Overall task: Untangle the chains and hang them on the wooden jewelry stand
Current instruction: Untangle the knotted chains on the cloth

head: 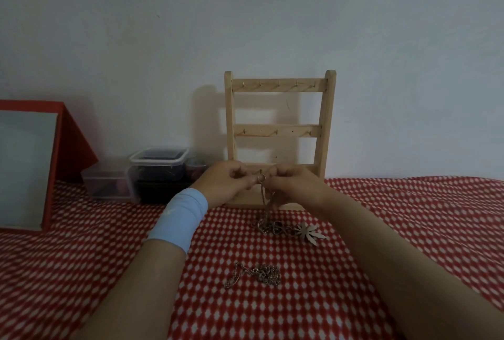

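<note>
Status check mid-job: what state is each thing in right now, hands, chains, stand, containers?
left hand: pinches top end of held chain
right hand: pinches the same end
held chain: one end lifted, rest bunched on cloth, not hung
leaf pendant: flat on cloth
second chain: bunched on cloth, untouched
wooden jewelry stand: upright, visible hooks bare
lidded container: closed

The left hand point(226, 185) and right hand point(296, 185) hide the stand's point(279, 85) lowest rail.
</note>
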Demonstrator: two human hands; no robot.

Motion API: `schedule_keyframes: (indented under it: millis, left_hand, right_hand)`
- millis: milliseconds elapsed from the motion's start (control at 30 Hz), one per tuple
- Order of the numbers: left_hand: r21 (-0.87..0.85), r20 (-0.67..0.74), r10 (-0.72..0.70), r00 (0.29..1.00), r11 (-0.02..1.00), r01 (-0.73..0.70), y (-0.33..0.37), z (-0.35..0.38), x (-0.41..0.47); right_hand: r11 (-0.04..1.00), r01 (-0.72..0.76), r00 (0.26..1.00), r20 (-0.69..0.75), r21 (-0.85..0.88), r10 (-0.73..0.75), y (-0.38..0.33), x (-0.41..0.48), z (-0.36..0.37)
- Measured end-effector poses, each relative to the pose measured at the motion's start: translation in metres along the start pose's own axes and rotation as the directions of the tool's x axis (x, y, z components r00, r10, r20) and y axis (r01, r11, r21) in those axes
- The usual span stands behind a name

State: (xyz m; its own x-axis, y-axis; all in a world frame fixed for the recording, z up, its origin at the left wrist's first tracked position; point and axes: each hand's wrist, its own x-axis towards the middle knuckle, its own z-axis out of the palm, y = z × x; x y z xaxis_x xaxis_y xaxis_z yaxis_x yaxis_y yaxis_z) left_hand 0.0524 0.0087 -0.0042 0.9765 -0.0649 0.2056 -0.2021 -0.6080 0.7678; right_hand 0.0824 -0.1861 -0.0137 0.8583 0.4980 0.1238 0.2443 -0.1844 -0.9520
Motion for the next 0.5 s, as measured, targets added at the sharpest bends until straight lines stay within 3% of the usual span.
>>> schedule_keyframes:
  millis: [100,233,300,400,500]
  left_hand:
    - [-0.157,0.143,-0.064,0.988,0.984,0.087,0.005,0.002,-0.002]
    - [-0.117,0.180,-0.010,0.984,0.993,0.031,-0.001,0.007,-0.001]
    - [-0.186,0.192,0.003,0.981,0.982,0.033,0.001,0.008,-0.003]
    - [-0.498,0.219,-0.017,0.976,0.858,0.126,0.012,0.012,-0.005]
    - [-0.628,0.198,-0.028,0.980,0.764,0.149,0.012,0.003,-0.006]
  right_hand:
    - [0.995,0.010,1.000,0.024,0.101,-0.012,0.001,0.001,-0.001]
    - [0.977,0.044,0.995,0.081,0.207,-0.062,0.001,0.002,-0.004]
    - [0.977,0.068,0.991,0.101,0.200,-0.089,0.000,0.003,-0.005]
    - [0.955,0.072,0.993,0.066,0.288,-0.095,0.000,0.005,-0.007]
    - [0.926,0.050,0.998,0.022,0.375,-0.063,-0.002,0.004,-0.018]
